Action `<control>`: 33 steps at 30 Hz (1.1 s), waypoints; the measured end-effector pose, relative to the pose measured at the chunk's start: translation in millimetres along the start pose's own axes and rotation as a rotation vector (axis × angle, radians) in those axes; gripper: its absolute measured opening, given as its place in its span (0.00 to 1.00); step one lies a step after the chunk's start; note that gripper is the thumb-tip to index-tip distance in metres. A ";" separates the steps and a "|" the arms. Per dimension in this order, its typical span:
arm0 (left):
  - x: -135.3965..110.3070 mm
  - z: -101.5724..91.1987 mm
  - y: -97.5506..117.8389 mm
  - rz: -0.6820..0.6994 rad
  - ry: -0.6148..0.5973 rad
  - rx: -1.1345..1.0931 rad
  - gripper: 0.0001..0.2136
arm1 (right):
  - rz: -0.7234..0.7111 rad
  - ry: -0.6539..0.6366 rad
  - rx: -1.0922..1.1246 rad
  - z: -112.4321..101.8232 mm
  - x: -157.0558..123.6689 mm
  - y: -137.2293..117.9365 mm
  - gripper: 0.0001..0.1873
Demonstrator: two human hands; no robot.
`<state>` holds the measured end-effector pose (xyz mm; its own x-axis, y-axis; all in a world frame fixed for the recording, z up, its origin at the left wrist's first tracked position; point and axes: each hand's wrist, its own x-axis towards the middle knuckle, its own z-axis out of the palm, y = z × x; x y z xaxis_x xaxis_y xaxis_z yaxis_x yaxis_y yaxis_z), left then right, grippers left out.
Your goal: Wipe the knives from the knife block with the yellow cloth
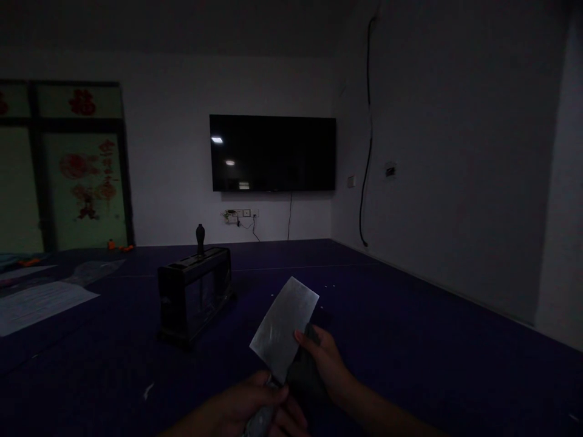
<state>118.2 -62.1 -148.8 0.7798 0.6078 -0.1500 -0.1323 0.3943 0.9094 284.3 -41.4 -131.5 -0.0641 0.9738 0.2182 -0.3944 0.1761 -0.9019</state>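
A cleaver point(285, 321) with a broad grey blade is held up in front of me, tilted with its far end to the upper right. My left hand point(250, 400) is wrapped round its handle point(262, 419) near the bottom of the view. On the right side of the blade, my right hand point(325, 355) grips a dark cloth point(307, 370), its thumb lying on the blade face. The cloth covers part of the blade's right edge and hangs below. Past the blade to the left stands a black knife block point(195, 297) with one dark handle point(200, 238) sticking up from its top.
The dark blue surface point(387, 315) reaches to the walls. White sheets point(45, 303) and clear plastic point(93, 271) lie at left. A small white scrap point(148, 390) lies nearer. A television point(273, 152) hangs on the far wall, and a black cable point(368, 133) runs down the right wall.
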 end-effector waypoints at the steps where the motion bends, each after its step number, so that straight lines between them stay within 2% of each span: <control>1: 0.3 -1.2 -0.8 -0.016 0.006 0.012 0.27 | -0.001 -0.013 0.006 0.1 0.2 0.2 0.23; 4: 0.8 -4.9 -2.2 -0.006 0.063 0.035 0.26 | -0.018 -0.054 0.018 0.6 0.9 1.2 0.23; 6: 0.9 -5.2 -2.1 0.007 0.051 0.012 0.24 | -0.041 -0.067 -0.004 0.7 1.3 1.7 0.22; 9: 1.9 -2.7 -2.6 0.016 0.011 0.023 0.24 | -0.088 -0.019 -0.106 -0.6 1.2 1.3 0.22; 11: 3.1 -1.0 -4.5 0.048 0.038 0.063 0.25 | -0.142 0.035 -0.207 -2.7 0.8 -0.4 0.22; 14: 4.5 -0.1 -7.3 0.102 0.115 0.099 0.26 | -0.289 0.109 -0.434 -9.0 -0.2 -3.4 0.21; 17: 4.8 -0.1 -6.9 0.134 0.198 0.075 0.26 | -0.558 0.147 -0.722 -18.4 -1.6 -2.9 0.17; 19: 5.0 -0.1 -5.7 0.141 0.228 0.044 0.25 | -0.790 0.030 -0.902 -24.3 -2.8 0.1 0.16; 21: 5.3 -0.2 -5.0 0.149 0.243 0.026 0.25 | -1.000 -0.176 -1.064 -28.1 -4.0 3.3 0.18; 23: 5.7 -0.7 -5.2 0.153 0.247 0.028 0.24 | -1.120 -0.385 -1.222 -29.0 -5.2 4.7 0.21; 25: 5.8 -1.7 -5.7 0.138 0.228 0.041 0.24 | -1.150 -0.537 -1.357 -27.5 -6.5 3.3 0.24; 27: 5.3 -2.7 -5.8 0.119 0.194 0.055 0.24 | -1.131 -0.633 -1.441 -24.8 -7.8 -0.6 0.26; 30: 2.8 -2.8 -3.4 0.123 0.173 0.070 0.24 | -1.093 -0.723 -1.467 -21.3 -9.8 -7.7 0.29; 33: 0.2 -0.3 1.1 0.112 0.174 0.093 0.29 | -1.077 -0.782 -1.425 -19.4 -11.5 -12.8 0.29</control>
<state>118.0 -61.3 -147.9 0.6452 0.7570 -0.1033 -0.1488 0.2571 0.9549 307.8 -52.1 -129.8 -0.8278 0.1992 0.5245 0.3443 0.9185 0.1946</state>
